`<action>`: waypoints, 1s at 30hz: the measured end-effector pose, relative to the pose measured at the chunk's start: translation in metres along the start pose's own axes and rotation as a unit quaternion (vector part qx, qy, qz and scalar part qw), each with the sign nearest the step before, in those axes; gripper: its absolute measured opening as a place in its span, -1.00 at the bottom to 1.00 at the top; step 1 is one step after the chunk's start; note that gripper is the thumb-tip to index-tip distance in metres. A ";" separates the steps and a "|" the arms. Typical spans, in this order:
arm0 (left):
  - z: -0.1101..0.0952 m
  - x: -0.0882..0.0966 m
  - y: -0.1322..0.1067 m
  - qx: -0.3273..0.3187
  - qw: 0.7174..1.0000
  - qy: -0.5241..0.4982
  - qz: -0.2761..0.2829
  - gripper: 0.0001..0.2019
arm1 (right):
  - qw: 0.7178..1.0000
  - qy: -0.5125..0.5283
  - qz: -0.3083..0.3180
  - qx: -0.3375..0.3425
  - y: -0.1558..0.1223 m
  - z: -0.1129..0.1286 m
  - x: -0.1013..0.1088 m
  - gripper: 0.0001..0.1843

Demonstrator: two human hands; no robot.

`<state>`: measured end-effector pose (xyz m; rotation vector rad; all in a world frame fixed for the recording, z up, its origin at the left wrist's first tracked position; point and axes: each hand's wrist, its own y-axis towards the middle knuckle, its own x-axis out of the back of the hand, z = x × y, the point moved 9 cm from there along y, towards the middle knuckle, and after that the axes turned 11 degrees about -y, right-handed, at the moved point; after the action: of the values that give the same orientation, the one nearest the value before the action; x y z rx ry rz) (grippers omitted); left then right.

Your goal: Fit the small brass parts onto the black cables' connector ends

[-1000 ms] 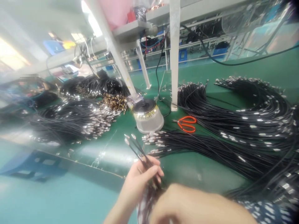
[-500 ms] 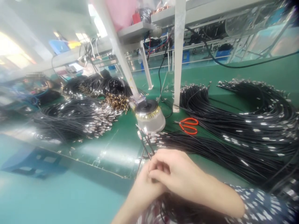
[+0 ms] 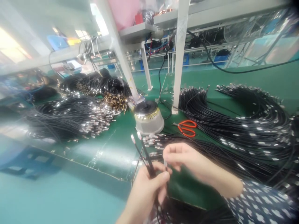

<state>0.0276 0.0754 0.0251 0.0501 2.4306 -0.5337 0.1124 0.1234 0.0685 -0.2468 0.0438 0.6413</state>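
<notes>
My left hand [image 3: 149, 183] is closed round a few thin black cables [image 3: 149, 166], whose pale metal-tipped ends stick up past the fingers. Just to the right, my right hand [image 3: 181, 155] pinches the whitish end of a cable [image 3: 165, 162] that rises by the left thumb. Beyond the hands stands a round whitish tub with a dark round top [image 3: 149, 119], ringed with small yellowish pieces. A flat bundle of black cables [image 3: 210, 149] with silvery ends lies behind my right hand.
Orange-handled scissors [image 3: 187, 128] lie right of the tub. A large curved cable bundle [image 3: 252, 121] spreads at the right, more coils [image 3: 63, 116] at the left. Two white shelf legs [image 3: 181, 62] rise from the green tabletop [image 3: 109, 149]; its front edge runs along the left.
My right hand has moved off the left hand, up and to the right, and now pinches a cable end. More of the cables in my left hand shows.
</notes>
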 end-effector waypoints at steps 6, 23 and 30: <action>0.003 0.012 -0.007 -0.018 0.998 -0.035 -0.039 -0.76 | 0.990 -0.101 -0.089 0.049 0.033 0.023 0.034 -0.81; 0.009 0.023 -0.005 -0.041 0.997 -0.042 -0.041 -0.64 | 0.902 -0.306 -0.305 0.013 0.121 0.067 0.113 -0.73; 0.008 0.022 -0.005 -0.042 0.997 -0.048 -0.047 -0.65 | 0.846 -0.343 -0.390 0.119 0.098 0.089 0.111 -0.85</action>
<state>0.0140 0.0653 0.0083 -0.1219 2.3675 -0.4649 0.1397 0.2852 0.1207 0.2220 -0.6422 -0.1278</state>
